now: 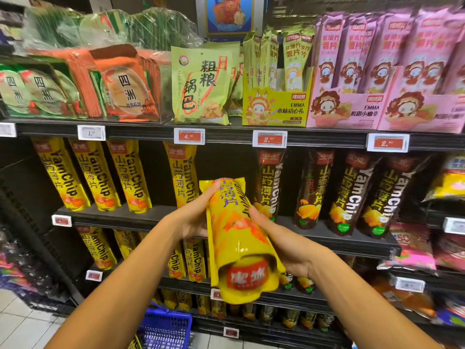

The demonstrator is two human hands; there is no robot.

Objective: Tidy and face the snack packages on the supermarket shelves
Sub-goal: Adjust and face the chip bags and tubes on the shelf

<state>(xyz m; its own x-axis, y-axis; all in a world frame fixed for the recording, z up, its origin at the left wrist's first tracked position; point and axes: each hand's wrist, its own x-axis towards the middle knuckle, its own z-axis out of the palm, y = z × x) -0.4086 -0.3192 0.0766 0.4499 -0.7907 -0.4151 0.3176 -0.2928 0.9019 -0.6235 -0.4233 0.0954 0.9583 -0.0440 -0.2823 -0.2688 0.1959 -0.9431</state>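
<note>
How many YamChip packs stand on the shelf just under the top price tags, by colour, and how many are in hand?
Yellow packs standing: 4
Dark packs standing: 4
Yellow pack in hand, held by the left hand and right hand: 1
Total: 9

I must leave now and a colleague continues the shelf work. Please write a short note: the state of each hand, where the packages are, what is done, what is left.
Left hand and right hand: both hold one yellow YamChip pack, fingers curled round its sides, in front of the second shelf.
Packages: yellow packs stand on the left of that shelf, dark packs on the right, with a gap between them.
Done: most packs stand facing forward.
Left: probably set the held pack in the gap, label forward.
</note>
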